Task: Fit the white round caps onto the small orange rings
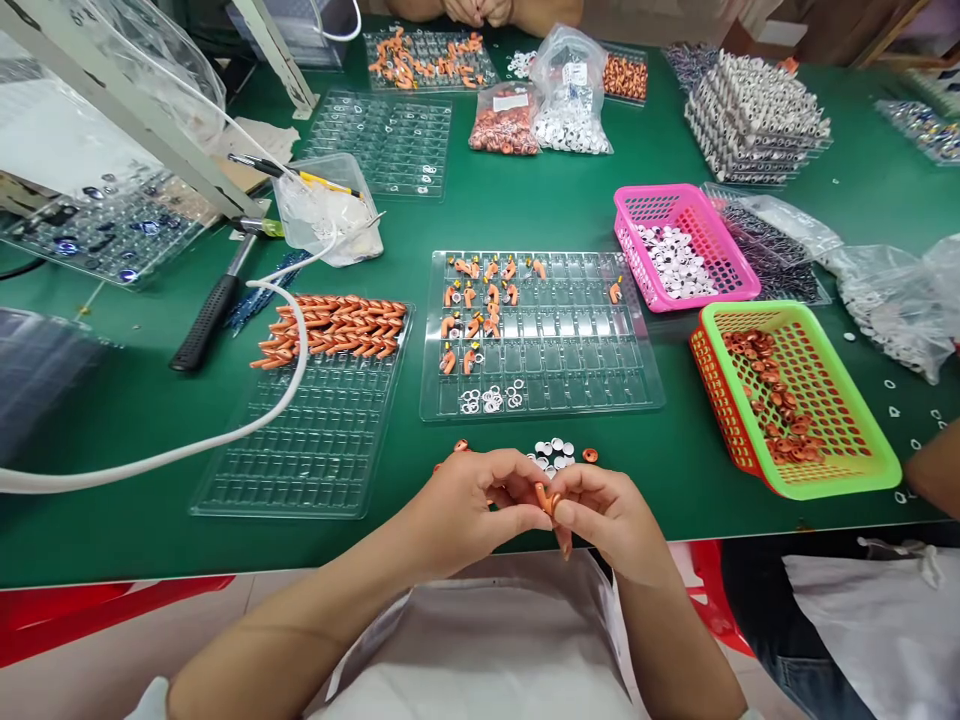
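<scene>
Just past the table's front edge, my left hand [487, 510] pinches a small curved orange plastic part [545, 497] between thumb and fingertips. Facing it, my right hand [611, 515] has its thumb and fingers closed on the same part's right side, where a pointed orange end hangs below. Beyond my fingers lie several small white round caps [559, 447] and an orange round cap [590, 455]. A clear compartment tray [577, 385] sits farther up, with orange curved pieces in its upper left pockets and white rings along its near row.
To the left, a second clear tray [300, 440] bears stacked orange parts, crossed by a white hose [289, 385]; a black-handled hammer [210, 315] lies beyond. At right stand a green basket [862, 440] and a pink basket [720, 230]. Another person's arm [936, 470] reaches in at right.
</scene>
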